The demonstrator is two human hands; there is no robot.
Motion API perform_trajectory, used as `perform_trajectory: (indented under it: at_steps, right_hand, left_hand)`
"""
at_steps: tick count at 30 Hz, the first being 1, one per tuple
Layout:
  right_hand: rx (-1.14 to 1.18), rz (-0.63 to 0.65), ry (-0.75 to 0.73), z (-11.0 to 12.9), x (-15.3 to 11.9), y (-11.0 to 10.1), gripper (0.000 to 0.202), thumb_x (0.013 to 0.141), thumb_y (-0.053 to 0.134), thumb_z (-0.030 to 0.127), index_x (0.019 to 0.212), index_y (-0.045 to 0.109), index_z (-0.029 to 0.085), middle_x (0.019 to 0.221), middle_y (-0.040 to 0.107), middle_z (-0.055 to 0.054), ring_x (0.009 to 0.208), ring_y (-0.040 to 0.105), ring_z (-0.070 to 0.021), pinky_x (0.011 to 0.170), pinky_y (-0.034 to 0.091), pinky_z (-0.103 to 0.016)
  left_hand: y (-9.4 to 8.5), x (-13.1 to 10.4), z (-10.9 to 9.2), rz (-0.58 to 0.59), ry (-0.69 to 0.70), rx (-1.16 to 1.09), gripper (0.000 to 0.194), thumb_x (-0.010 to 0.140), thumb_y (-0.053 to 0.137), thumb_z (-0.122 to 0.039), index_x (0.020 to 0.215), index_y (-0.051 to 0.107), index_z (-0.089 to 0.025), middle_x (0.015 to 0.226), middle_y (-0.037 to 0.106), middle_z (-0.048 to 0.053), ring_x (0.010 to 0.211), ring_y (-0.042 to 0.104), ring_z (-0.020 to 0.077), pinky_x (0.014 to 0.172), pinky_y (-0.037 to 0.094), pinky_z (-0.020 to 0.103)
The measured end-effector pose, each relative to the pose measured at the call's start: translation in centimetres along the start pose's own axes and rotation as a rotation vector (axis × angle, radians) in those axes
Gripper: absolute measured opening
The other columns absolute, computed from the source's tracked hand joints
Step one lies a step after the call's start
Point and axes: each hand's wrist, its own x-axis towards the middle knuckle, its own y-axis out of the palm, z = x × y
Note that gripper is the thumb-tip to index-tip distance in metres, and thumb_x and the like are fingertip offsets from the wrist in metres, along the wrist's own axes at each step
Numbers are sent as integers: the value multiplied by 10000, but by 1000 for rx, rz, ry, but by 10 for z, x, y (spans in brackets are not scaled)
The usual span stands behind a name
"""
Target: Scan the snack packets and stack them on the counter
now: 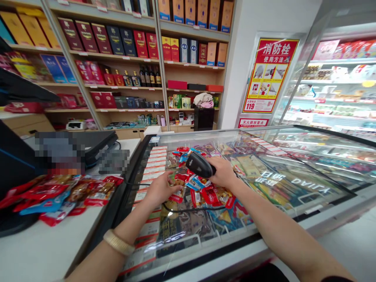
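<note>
Packets [101,192] appear split between the left tabletop [49,250] and freezer lid [268,178], where the right hand [223,171] grips a scanner [200,164]; the left hand [159,188] has parted fingers.

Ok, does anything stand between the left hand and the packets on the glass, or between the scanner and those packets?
Nothing visible does. The left hand has its fingertips right at the edge of the packets, and the scanner is over them. The cable loops along their near side.
</note>
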Motion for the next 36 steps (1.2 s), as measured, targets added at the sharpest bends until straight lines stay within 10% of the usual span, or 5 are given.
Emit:
perform_trajectory:
  at_steps: [6, 16, 36]
  right_hand:
    - [32, -40, -44, 4, 1, -1, 300, 727, 599, 245, 1013, 651, 174, 888, 720, -98, 791, 658, -233, 734, 510, -335]
    - [92, 4, -86, 14, 3, -5, 255, 742, 599, 294, 965, 645, 180, 788, 689, -72, 704, 617, -210, 670, 473, -319]
    - [79, 224, -96, 25, 5, -6, 274, 719, 630, 325, 965, 638, 205, 849, 698, -54, 748, 596, -205, 694, 444, -318]
  left_hand:
    - [-14, -8, 1, 111, -43, -430, 271, 595, 743, -401, 715, 654, -175, 624, 645, -2, 628, 604, 184, 638, 451, 300]
    - [-42, -19, -5, -144, -242, -1235, 392, 590, 766, -86, 952, 629, -150, 868, 731, 60, 717, 685, 170, 664, 569, 297]
    - [-38, -17, -17, -193, -331, -1519, 218, 720, 593, 25, 853, 654, -136, 892, 745, 75, 781, 715, 180, 709, 601, 295]
